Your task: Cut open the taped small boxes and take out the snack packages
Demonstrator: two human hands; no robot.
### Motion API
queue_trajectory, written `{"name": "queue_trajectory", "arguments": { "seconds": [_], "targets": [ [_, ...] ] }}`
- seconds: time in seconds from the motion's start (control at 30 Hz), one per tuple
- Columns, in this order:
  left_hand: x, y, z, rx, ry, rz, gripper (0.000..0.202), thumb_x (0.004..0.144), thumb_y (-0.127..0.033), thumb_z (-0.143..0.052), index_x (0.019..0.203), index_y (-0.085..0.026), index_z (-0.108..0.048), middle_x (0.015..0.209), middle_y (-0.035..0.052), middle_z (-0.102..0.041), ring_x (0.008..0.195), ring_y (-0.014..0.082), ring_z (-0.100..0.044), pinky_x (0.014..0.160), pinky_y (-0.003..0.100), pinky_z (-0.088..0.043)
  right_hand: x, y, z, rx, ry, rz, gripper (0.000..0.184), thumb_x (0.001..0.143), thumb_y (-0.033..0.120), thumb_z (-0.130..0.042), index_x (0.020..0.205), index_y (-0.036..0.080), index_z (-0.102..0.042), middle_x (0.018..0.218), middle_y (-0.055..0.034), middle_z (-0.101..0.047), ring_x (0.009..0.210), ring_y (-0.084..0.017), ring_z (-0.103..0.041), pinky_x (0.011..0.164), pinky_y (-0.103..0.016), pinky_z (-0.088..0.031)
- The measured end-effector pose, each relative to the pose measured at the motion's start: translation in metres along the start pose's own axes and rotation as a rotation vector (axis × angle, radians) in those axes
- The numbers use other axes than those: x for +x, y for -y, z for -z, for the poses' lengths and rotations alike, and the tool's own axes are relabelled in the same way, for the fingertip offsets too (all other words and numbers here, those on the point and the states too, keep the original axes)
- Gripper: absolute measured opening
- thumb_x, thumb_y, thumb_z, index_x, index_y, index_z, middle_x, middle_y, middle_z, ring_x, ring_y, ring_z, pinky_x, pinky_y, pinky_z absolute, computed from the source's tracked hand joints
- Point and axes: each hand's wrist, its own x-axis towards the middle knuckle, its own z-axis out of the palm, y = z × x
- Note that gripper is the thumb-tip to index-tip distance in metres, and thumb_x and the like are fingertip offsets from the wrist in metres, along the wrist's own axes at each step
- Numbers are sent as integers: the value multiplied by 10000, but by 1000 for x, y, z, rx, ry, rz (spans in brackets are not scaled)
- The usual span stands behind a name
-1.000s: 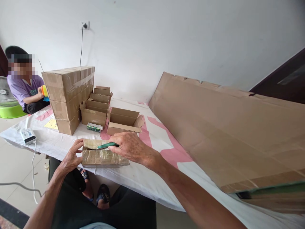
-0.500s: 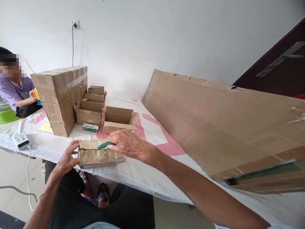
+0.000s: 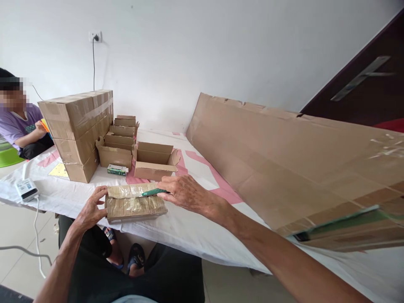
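Note:
A flat cardboard box (image 3: 135, 206), with shiny clear tape over its top, lies near the front edge of the table. Its left end is in the grip of my left hand (image 3: 92, 207), thumb at the near side and fingers at the far side. My right hand (image 3: 183, 191) is closed around a green-handled utility knife (image 3: 153, 192), laid low along the lengthwise seam. The blade end points left and is hard to make out. Just behind this box are an open carton (image 3: 155, 171) and a small green-and-white box (image 3: 117, 169).
Taped boxes (image 3: 83, 122) are stacked at the left, beside several open cartons (image 3: 115, 153). A large cardboard sheet (image 3: 268, 155) leans at the right. A white device (image 3: 27, 189) with a cable sits on the left table edge. Another person (image 3: 23, 126) crouches beyond.
My right hand has drawn the knife to the right along the box's seam. My left hand still holds the box's left end. The view has shifted slightly.

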Motion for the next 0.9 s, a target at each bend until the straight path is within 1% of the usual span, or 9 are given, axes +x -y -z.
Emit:
{"name": "queue_trajectory", "arguments": {
  "seconds": [0.1,0.2,0.4,0.57,0.67,0.73,0.77,0.83,0.9],
  "targets": [
    [0,0,0,-2,7,0,575,704,-168,-727,1263,-297,-769,1501,85,-571,1361,305,-600,982,381,-581,-8,-10,0,-56,55,7,219,1050,287,-585,961,215,-773,842,-41,-692,659,-153,-504,569,-316,-193],
    [1,1,0,4,13,-8,580,695,-166,-724,1258,-297,-769,1502,80,-573,1347,303,-610,977,379,-584,-14,-18,1,-70,63,-14,239,1060,286,-565,959,215,-769,863,-46,-713,687,-162,-547,562,-314,-188],
    [4,-1,0,1,5,-11,633,700,-198,-734,1323,-313,-739,1479,74,-583,1353,310,-605,966,380,-591,-27,-32,7,-48,22,-34,193,1033,283,-625,961,224,-794,927,-67,-790,768,-195,-659,575,-311,-219],
    [5,-5,0,30,14,-25,625,728,-221,-735,1347,-310,-719,1431,72,-605,1315,292,-629,966,386,-606,-47,-46,19,-14,-11,-64,203,1020,268,-601,1044,259,-803,930,-42,-806,772,-196,-681,615,-294,-337],
    [5,-5,-1,40,5,-34,589,760,-264,-745,1347,-301,-718,1433,83,-611,1324,298,-628,958,381,-612,-68,-58,20,125,-103,-155,238,1027,311,-565,1055,259,-795,870,-24,-768,745,-191,-663,663,-298,-426],
    [6,-4,-1,51,0,-39,613,770,-281,-748,1380,-309,-704,1474,89,-603,1360,311,-611,948,376,-614,-85,-68,8,250,-210,-259,272,1043,382,-541,1068,249,-777,893,-32,-755,769,-198,-671,697,-304,-482],
    [6,-3,-1,60,1,-39,631,776,-288,-749,1404,-316,-693,1502,90,-592,1378,316,-602,945,374,-614,-95,-73,-4,298,-263,-318,298,1048,414,-526,1105,244,-764,930,-41,-757,798,-206,-683,717,-310,-507],
    [7,-2,-1,78,16,-39,661,798,-312,-750,1453,-329,-669,1550,94,-570,1401,325,-590,951,378,-612,-115,-81,-37,331,-340,-418,364,1052,460,-485,1204,237,-729,996,-62,-755,857,-231,-700,776,-343,-550],
    [9,0,1,87,37,-41,681,835,-375,-762,1504,-336,-638,1595,103,-545,1419,340,-579,965,390,-611,-134,-87,-80,307,-387,-522,386,1039,472,-462,1225,233,-701,1036,-86,-756,905,-262,-718,811,-382,-574]
  ]
}}
